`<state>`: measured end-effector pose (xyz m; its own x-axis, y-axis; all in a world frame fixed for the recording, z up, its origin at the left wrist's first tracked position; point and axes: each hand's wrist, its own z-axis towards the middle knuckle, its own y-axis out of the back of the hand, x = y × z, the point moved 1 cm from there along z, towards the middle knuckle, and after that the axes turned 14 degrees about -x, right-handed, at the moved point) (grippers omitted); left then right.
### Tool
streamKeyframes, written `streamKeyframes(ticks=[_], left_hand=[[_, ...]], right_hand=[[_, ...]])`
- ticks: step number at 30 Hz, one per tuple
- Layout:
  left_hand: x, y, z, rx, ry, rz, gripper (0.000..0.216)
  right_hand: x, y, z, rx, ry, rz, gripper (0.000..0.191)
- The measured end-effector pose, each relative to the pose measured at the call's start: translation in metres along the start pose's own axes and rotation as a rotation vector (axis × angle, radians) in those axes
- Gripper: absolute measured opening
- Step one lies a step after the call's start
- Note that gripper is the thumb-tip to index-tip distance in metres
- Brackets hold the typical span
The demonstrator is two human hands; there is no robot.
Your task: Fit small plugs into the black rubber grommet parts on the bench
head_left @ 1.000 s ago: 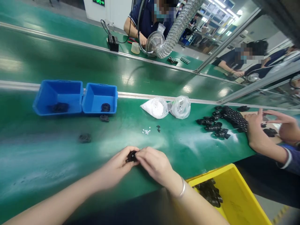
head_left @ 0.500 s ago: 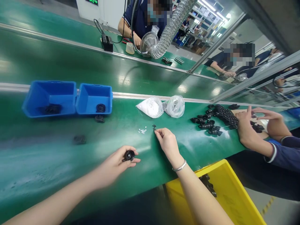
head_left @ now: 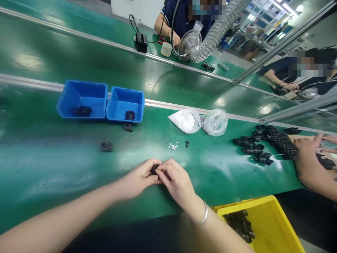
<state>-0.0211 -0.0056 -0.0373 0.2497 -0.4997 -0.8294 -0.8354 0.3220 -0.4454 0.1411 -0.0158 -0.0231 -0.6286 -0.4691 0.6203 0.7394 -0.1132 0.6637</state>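
My left hand (head_left: 139,177) is closed around a round black plastic part (head_left: 153,170), mostly covered by fingers. My right hand (head_left: 173,179) meets it there, thumb and fingertips pinched at the part's opening; whatever sits in that pinch is hidden. Beyond the hands lie a small group of white pieces (head_left: 173,146) and a few tiny black pieces (head_left: 186,144). On the green table to the left rests another black part (head_left: 106,146), and one more black part (head_left: 128,127) lies in front of the smaller blue bin.
Two blue bins (head_left: 81,86) hold black parts. Clear plastic bags (head_left: 185,120) stand near the metal rail. Many black assemblies (head_left: 280,140) lie at right, beside a co-worker's hand (head_left: 305,154). A yellow crate (head_left: 276,218) with black parts is below the table edge.
My right hand has left the tiny black pieces and come to the round part in my left hand. The two hands now touch. The whole view has shifted.
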Motion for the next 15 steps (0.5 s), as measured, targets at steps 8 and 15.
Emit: streamKeyframes(ticks=[8, 15], left_hand=[[0.004, 0.004, 0.001, -0.007, 0.023, -0.006, 0.028], [0.005, 0.006, 0.002, -0.037, 0.040, 0.003, 0.030]], right_hand=[[-0.007, 0.004, -0.010, -0.008, 0.054, 0.008, 0.017], [-0.010, 0.004, -0.024, 0.050, 0.159, -0.055, 0.042]])
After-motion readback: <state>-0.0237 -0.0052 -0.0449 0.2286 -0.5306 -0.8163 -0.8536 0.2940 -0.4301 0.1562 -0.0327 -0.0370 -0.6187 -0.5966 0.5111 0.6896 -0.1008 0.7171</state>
